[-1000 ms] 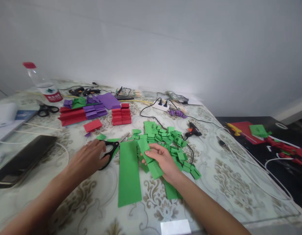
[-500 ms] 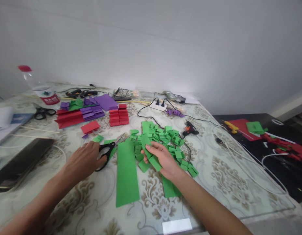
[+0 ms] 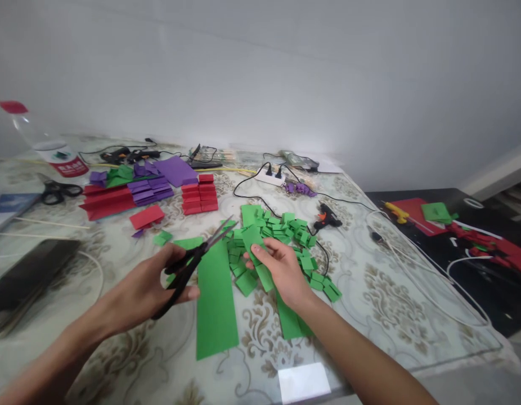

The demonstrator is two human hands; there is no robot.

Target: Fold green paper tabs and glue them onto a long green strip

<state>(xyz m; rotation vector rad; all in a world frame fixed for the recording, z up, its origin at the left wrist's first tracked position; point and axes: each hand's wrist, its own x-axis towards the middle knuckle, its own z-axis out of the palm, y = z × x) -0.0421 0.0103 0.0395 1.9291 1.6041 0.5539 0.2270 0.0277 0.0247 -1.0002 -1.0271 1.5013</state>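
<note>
My left hand (image 3: pixel 148 284) has its fingers in the handles of black-handled scissors (image 3: pixel 197 254), raised above the table with the blades pointing right and slightly parted. My right hand (image 3: pixel 281 270) pinches a green paper strip (image 3: pixel 257 257) between thumb and fingers. The scissor tips are a little left of that strip, apart from it. Below the blades lies a long green paper sheet (image 3: pixel 217 306). Behind and beside my right hand spreads a heap of small folded green paper pieces (image 3: pixel 286 229). Another green sheet (image 3: pixel 291 322) lies partly under my right wrist.
Red folded papers (image 3: pixel 200 197) and purple folded papers (image 3: pixel 151 190) lie at the back left, near a bottle (image 3: pixel 62 157) and second scissors (image 3: pixel 58 190). A phone (image 3: pixel 30 281) is far left. A black glue gun (image 3: pixel 327 216) and a white power strip (image 3: pixel 270 176) trail cords.
My left hand has lifted the scissors off the table and turned their blades up and right, towards the strip. My right hand keeps holding the green strip. The view has shifted slightly.
</note>
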